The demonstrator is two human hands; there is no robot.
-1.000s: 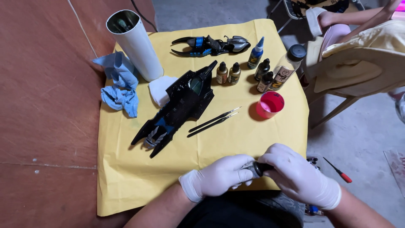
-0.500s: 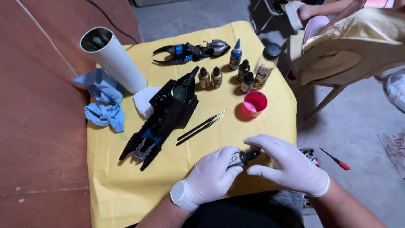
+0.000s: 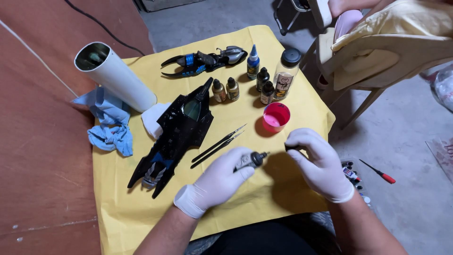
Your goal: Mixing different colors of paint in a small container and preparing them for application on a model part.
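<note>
While we work: both gloved hands hover over the yellow counter (image 3: 118,212).
Left hand (image 3: 217,182): fingers clamped on a small dropper bottle (image 3: 251,160).
Right hand (image 3: 318,163): fingers pinched on its cap (image 3: 289,148).
Risk: tipped uncapped, paint could drip.

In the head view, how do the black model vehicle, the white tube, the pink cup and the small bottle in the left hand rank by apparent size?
1. Black model vehicle
2. White tube, somewhat smaller
3. Pink cup
4. Small bottle in the left hand, though partly hidden by fingers, so its rank against the cup is unsure.
</note>
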